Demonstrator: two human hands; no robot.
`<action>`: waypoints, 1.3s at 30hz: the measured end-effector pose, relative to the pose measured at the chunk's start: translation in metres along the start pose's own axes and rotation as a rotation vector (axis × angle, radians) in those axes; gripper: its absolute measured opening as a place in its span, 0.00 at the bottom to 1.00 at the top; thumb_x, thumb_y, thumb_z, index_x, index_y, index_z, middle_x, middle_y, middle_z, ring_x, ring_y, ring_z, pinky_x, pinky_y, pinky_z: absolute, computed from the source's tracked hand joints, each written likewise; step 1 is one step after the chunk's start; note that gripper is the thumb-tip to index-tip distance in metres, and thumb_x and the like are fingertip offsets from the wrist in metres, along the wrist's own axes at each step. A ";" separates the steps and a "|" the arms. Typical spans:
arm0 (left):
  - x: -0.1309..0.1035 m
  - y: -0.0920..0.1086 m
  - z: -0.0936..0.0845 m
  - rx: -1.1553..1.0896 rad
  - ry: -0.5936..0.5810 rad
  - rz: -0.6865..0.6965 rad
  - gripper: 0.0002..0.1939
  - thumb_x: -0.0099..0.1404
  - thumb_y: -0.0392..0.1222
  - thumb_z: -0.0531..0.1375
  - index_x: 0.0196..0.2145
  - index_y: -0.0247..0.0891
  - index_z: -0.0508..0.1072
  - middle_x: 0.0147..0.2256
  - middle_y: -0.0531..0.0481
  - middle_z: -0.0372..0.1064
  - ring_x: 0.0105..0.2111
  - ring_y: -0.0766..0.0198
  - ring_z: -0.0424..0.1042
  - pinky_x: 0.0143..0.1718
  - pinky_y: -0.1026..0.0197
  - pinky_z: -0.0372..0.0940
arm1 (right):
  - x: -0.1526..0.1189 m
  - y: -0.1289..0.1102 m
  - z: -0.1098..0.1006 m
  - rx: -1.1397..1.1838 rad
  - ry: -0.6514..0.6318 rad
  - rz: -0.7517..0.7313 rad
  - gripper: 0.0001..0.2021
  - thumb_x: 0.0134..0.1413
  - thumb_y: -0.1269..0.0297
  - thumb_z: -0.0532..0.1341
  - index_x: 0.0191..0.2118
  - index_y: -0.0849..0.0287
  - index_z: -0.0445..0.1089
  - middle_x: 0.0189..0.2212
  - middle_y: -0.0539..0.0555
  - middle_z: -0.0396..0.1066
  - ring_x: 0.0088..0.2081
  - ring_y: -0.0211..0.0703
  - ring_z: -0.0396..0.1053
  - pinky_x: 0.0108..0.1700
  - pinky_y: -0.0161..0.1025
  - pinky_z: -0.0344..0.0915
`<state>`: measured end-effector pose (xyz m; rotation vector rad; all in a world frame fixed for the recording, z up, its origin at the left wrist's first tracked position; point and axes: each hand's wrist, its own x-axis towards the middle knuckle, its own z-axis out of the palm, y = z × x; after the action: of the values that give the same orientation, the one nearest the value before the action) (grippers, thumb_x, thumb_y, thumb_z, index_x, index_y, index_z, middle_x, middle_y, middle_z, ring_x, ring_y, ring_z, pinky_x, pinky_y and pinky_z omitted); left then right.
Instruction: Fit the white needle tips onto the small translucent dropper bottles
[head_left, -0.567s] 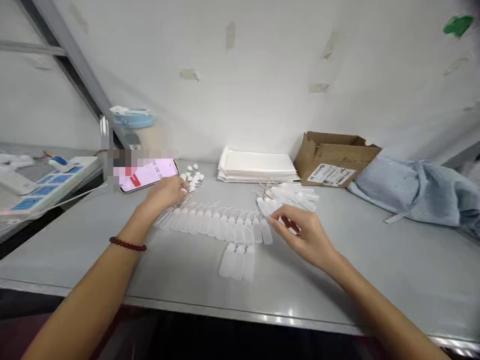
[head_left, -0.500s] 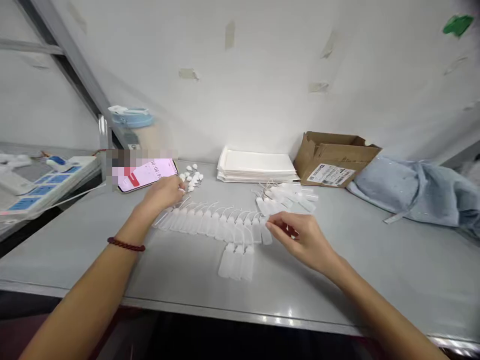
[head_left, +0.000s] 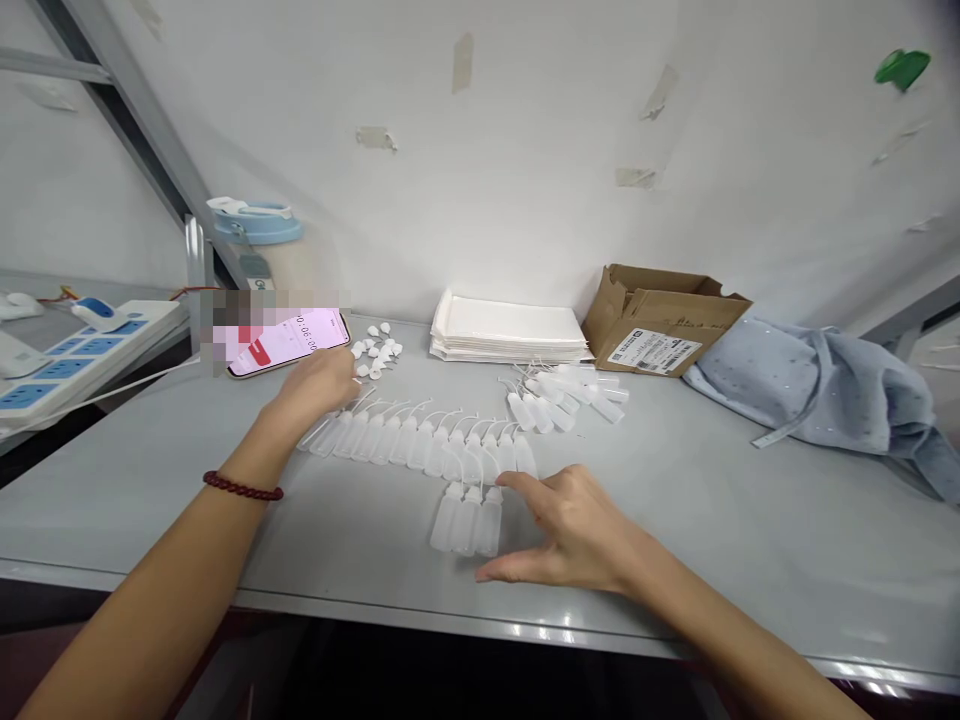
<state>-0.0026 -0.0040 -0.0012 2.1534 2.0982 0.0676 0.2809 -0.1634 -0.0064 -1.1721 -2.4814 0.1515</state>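
Note:
A row of small translucent squeeze bottles (head_left: 409, 442) with thin curved white tubes at their tops lies across the table. Just in front of its right part, three more such bottles (head_left: 466, 518) lie side by side. My right hand (head_left: 559, 530) is open at their right, index finger by the top of the nearest one and thumb spread below. At the row's left end, my left hand (head_left: 319, 385) is curled, its fingertips mostly hidden, near a scatter of small white caps (head_left: 379, 350). A loose pile of similar bottles (head_left: 566, 395) lies behind the row's right end.
A phone (head_left: 289, 338) with a timer lies behind my left hand, near a blue-lidded cup (head_left: 262, 225). White flat packets (head_left: 510, 328) and a cardboard box (head_left: 664, 320) stand at the back. Blue-grey cloth (head_left: 817, 385) lies right, a power strip (head_left: 82, 355) left.
My right hand has moved from the row's right end down towards the three front bottles, and its pinched fingers have opened wide. My left hand stays near the caps. The view has shifted slightly.

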 end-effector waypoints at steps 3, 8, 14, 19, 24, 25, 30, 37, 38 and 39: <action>0.000 0.001 -0.002 0.049 -0.054 -0.012 0.05 0.46 0.35 0.55 0.22 0.34 0.71 0.24 0.42 0.70 0.27 0.51 0.70 0.25 0.59 0.56 | 0.000 -0.001 0.002 -0.023 -0.029 0.026 0.34 0.42 0.37 0.60 0.37 0.71 0.73 0.11 0.39 0.40 0.16 0.30 0.36 0.20 0.33 0.37; -0.004 0.006 -0.007 0.078 -0.091 -0.038 0.06 0.46 0.36 0.55 0.22 0.34 0.71 0.23 0.44 0.68 0.25 0.54 0.69 0.24 0.61 0.55 | 0.000 -0.001 0.003 -0.037 -0.082 0.059 0.32 0.42 0.39 0.62 0.38 0.69 0.72 0.12 0.38 0.40 0.16 0.30 0.37 0.21 0.33 0.38; -0.009 0.010 -0.013 0.052 -0.097 -0.069 0.08 0.45 0.35 0.55 0.25 0.34 0.73 0.28 0.42 0.71 0.29 0.53 0.70 0.25 0.61 0.57 | 0.001 -0.001 0.001 -0.036 -0.128 0.085 0.31 0.42 0.39 0.62 0.39 0.68 0.72 0.12 0.38 0.40 0.16 0.31 0.38 0.21 0.33 0.38; -0.010 0.010 -0.015 0.024 -0.102 -0.090 0.10 0.43 0.34 0.55 0.26 0.33 0.73 0.29 0.40 0.72 0.29 0.52 0.71 0.25 0.60 0.58 | 0.002 -0.001 0.000 -0.067 -0.186 0.114 0.30 0.44 0.40 0.61 0.40 0.67 0.71 0.12 0.39 0.42 0.16 0.31 0.40 0.22 0.34 0.39; -0.010 0.010 -0.014 -0.012 -0.099 -0.096 0.08 0.43 0.35 0.56 0.24 0.34 0.72 0.26 0.42 0.71 0.28 0.52 0.70 0.24 0.60 0.57 | 0.002 -0.002 0.000 -0.101 -0.228 0.119 0.31 0.44 0.40 0.61 0.42 0.66 0.70 0.13 0.40 0.44 0.17 0.33 0.41 0.23 0.33 0.40; -0.009 0.009 -0.013 -0.022 -0.092 -0.097 0.07 0.43 0.35 0.57 0.23 0.35 0.72 0.26 0.42 0.71 0.28 0.52 0.70 0.24 0.60 0.57 | 0.003 -0.002 0.000 -0.107 -0.240 0.119 0.31 0.44 0.40 0.61 0.42 0.67 0.70 0.13 0.40 0.44 0.17 0.33 0.41 0.23 0.33 0.40; -0.010 0.008 -0.015 -0.110 -0.021 -0.118 0.04 0.43 0.36 0.59 0.22 0.35 0.72 0.22 0.43 0.68 0.27 0.51 0.70 0.24 0.59 0.56 | 0.003 -0.004 0.000 -0.115 -0.288 0.152 0.32 0.40 0.42 0.64 0.44 0.66 0.67 0.13 0.39 0.43 0.17 0.34 0.44 0.24 0.33 0.45; -0.038 0.041 -0.032 -0.461 0.038 0.068 0.15 0.56 0.53 0.58 0.31 0.39 0.76 0.27 0.52 0.71 0.28 0.62 0.68 0.25 0.64 0.58 | 0.004 -0.006 -0.007 0.084 -0.205 0.230 0.29 0.38 0.52 0.67 0.45 0.62 0.61 0.15 0.38 0.46 0.17 0.32 0.47 0.24 0.32 0.48; -0.046 0.051 -0.031 -0.546 0.004 0.129 0.16 0.56 0.55 0.59 0.32 0.41 0.76 0.26 0.53 0.71 0.26 0.64 0.68 0.25 0.65 0.59 | 0.004 -0.005 -0.009 0.119 -0.172 0.249 0.28 0.38 0.54 0.67 0.45 0.61 0.60 0.15 0.37 0.47 0.17 0.32 0.47 0.23 0.31 0.48; -0.053 0.062 -0.029 -0.767 -0.066 0.219 0.15 0.54 0.54 0.61 0.32 0.40 0.76 0.26 0.52 0.71 0.26 0.65 0.67 0.26 0.65 0.59 | 0.005 -0.005 -0.010 0.152 -0.136 0.262 0.28 0.39 0.56 0.66 0.46 0.61 0.59 0.16 0.37 0.47 0.17 0.31 0.48 0.23 0.31 0.48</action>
<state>0.0533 -0.0568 0.0391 1.8344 1.4370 0.6860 0.2790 -0.1635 0.0056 -1.4574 -2.3687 0.4985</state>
